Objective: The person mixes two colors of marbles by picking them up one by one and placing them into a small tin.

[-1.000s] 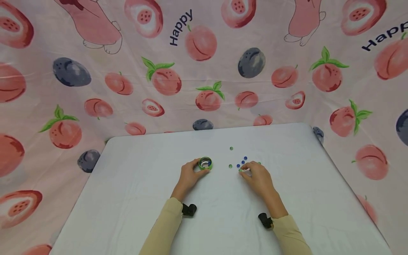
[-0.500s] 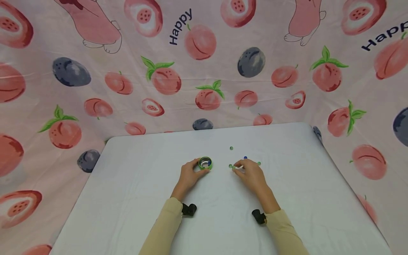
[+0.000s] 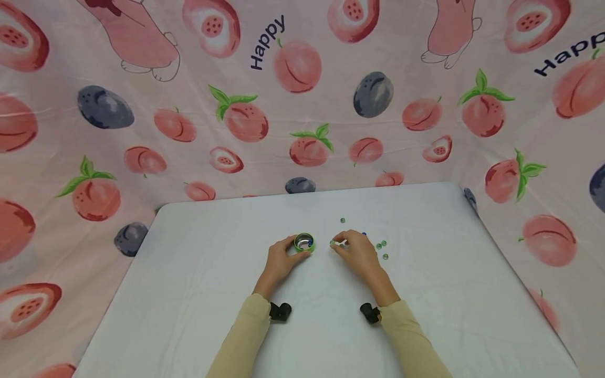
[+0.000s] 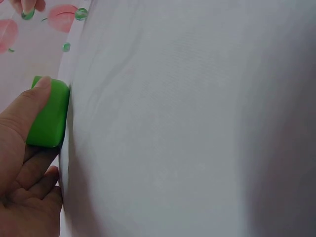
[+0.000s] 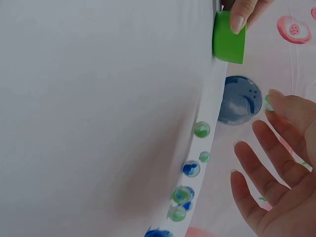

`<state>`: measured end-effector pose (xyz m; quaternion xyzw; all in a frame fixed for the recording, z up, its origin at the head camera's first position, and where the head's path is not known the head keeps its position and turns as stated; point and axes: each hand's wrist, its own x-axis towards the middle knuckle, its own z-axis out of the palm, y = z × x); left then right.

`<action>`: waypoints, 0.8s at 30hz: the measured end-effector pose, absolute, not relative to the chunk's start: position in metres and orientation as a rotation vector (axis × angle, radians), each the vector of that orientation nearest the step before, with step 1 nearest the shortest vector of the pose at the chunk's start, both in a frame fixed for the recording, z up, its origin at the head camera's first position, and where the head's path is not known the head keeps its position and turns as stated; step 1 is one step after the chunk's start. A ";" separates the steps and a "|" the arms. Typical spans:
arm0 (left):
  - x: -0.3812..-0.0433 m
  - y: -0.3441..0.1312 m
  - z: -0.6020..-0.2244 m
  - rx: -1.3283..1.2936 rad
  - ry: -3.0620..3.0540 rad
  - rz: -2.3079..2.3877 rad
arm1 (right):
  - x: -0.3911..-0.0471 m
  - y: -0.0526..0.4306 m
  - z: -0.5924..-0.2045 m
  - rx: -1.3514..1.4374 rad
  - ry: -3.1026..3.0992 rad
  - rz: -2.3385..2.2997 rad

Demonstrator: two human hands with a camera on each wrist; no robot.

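In the head view, the left hand (image 3: 280,261) clasps the green cup (image 3: 304,249) upright on the counter (image 3: 198,294), near the right hand (image 3: 357,253). In the left wrist view, the thumb (image 4: 24,108) presses its wall; this hold should be steady. In the right wrist view, a green marble (image 5: 268,103) is pinched, the other fingers (image 5: 281,154) spread; gentle pressure is wise, it may slip.

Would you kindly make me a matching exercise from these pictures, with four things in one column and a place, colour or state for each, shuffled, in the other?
1. left hand
2. right hand
3. green cup
4. patterned backdrop

A. mostly pink, rising beyond the white table
B. pinching a green marble
C. has a blue marble inside
D. holding the green cup

Pairs: 1-D, 2-B, 3-C, 4-A
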<state>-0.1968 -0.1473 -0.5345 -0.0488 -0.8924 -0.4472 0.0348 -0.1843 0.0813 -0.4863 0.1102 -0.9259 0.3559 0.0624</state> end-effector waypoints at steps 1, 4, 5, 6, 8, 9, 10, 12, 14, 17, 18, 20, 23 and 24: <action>-0.197 -0.147 -0.535 -0.153 -2.744 -1.370 | -0.186 0.079 -0.486 0.341 -2.797 1.069; -0.197 -0.148 -0.535 -0.154 -2.744 -1.363 | -0.190 0.072 -0.485 0.351 -2.796 1.078; -0.196 -0.148 -0.535 -0.156 -2.742 -1.362 | -0.191 0.070 -0.486 0.357 -2.795 1.083; -0.196 -0.148 -0.535 -0.157 -2.740 -1.361 | -0.192 0.068 -0.486 0.362 -2.795 1.080; -0.196 -0.148 -0.535 -0.155 -2.739 -1.365 | -0.195 0.064 -0.487 0.373 -2.791 1.087; -0.196 -0.148 -0.535 -0.155 -2.740 -1.369 | -0.196 0.062 -0.488 0.381 -2.788 1.085; -0.196 -0.148 -0.534 -0.155 -2.742 -1.372 | -0.197 0.060 -0.489 0.386 -2.787 1.086; -0.196 -0.148 -0.534 -0.154 -2.745 -1.374 | -0.200 0.056 -0.490 0.394 -2.789 1.086; -0.196 -0.148 -0.535 -0.157 -2.745 -1.362 | -0.202 0.052 -0.491 0.395 -2.796 1.098; -0.197 -0.148 -0.536 -0.157 -2.742 -1.356 | -0.205 0.047 -0.492 0.400 -2.812 1.111; -0.197 -0.148 -0.536 -0.163 -2.739 -1.349 | -0.206 0.045 -0.493 0.399 -2.817 1.119; -0.197 -0.148 -0.536 -0.168 -2.734 -1.354 | -0.207 0.042 -0.494 0.404 -2.823 1.116; -0.196 -0.149 -0.536 -0.177 -2.729 -1.356 | -0.209 0.038 -0.495 0.409 -2.830 1.133; -0.196 -0.149 -0.536 -0.180 -2.727 -1.356 | -0.210 0.037 -0.496 0.407 -2.834 1.142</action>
